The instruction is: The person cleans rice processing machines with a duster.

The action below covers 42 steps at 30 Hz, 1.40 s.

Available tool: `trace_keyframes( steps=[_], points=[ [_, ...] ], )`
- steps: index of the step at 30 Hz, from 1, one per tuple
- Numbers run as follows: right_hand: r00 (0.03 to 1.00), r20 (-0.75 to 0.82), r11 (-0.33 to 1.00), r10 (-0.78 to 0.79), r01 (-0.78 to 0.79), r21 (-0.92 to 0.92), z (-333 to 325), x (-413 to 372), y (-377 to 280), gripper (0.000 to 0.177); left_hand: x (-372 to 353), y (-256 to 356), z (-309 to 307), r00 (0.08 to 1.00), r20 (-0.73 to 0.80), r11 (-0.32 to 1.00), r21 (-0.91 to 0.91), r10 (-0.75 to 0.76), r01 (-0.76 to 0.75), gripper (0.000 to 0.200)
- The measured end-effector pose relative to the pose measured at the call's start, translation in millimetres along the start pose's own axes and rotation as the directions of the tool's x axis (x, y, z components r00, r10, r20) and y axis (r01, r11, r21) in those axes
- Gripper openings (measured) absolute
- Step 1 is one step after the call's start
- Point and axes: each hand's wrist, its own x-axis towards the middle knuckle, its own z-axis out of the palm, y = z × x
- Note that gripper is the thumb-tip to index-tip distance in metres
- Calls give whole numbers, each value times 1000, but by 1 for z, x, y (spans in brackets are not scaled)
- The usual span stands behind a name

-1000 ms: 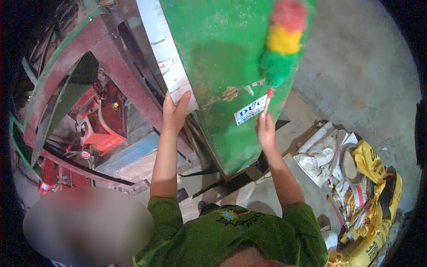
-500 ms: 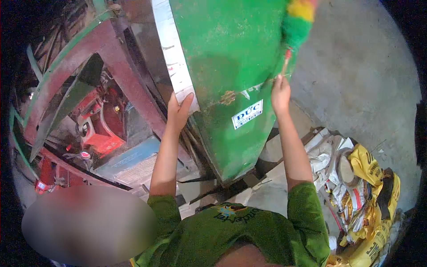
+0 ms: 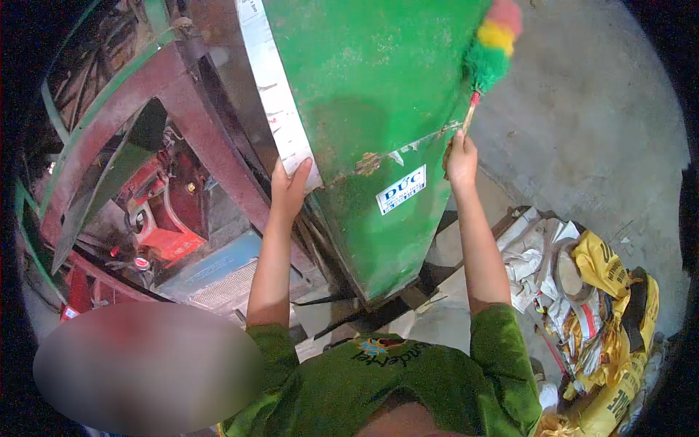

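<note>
The right hand (image 3: 460, 156) closes its fingers on a feather duster (image 3: 489, 51) whose head rises above them against a green hopper (image 3: 364, 80), while the left hand (image 3: 291, 186) clasps the hopper's edge, a brace that should suit light strokes.

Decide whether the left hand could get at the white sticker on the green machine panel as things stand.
Probably yes. The left hand rests on the green panel's pale edge, and only bare metal lies between it and the sticker; the right hand and its feather duster are beyond it.
</note>
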Motion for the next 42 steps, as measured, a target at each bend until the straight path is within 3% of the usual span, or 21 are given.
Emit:
trace_keyframes(
  steps=[2,3,5,9,18,20,24,26,29,33,35,37,39,42],
  points=[
    [960,30,957,-279,281,-70,-1,-14,-6,37,1,1,0,1000,0,998,64,11,-11,27],
    [960,27,958,-278,279,-67,-3,-18,-11,37,0,0,0,1000,-11,998,66,7,-6,27],
    [908,63,877,-414,416,-240,-7,-25,-19,36,0,-1,0,1000,-21,998,66,0,1,27],
    [950,-3,917,-313,301,-261,-13,-16,-21,34,-1,0,0,1000,-13,999,43,17,-16,30],
    [925,84,871,-372,379,-313,3,-17,-94,33,1,-4,-3,1000,12,998,63,-14,14,28],
    [863,17,823,-505,488,-290,4,1,-111,32,1,-3,-3,1000,9,996,92,-13,12,29],
    [860,-77,844,-504,472,-254,14,7,-104,32,0,-1,-1,1000,5,1000,27,-11,11,30],
    [856,94,825,-508,515,-233,19,-19,-93,33,0,-1,0,1000,1,999,38,8,-8,30],
    [845,146,794,-514,534,-293,9,-25,-91,33,1,-1,-1,1000,11,1000,16,15,-15,30],
    [872,-29,844,-489,465,-268,-2,-4,-96,31,0,-2,-1,1000,13,999,-47,-17,18,29],
    [869,16,835,-495,481,-266,-1,-14,-101,31,1,-4,-2,1000,8,998,60,-2,1,28],
    [828,191,742,-527,558,-372,1,-32,-109,33,1,-3,-1,1000,10,999,42,11,-11,28],
    [808,168,725,-564,582,-368,-5,-28,-112,33,1,-3,-1,1000,13,999,30,23,-24,28],
    [856,-26,826,-516,489,-281,-14,-3,-121,30,-1,0,-2,1000,17,1000,22,-5,5,29]
  ],
)
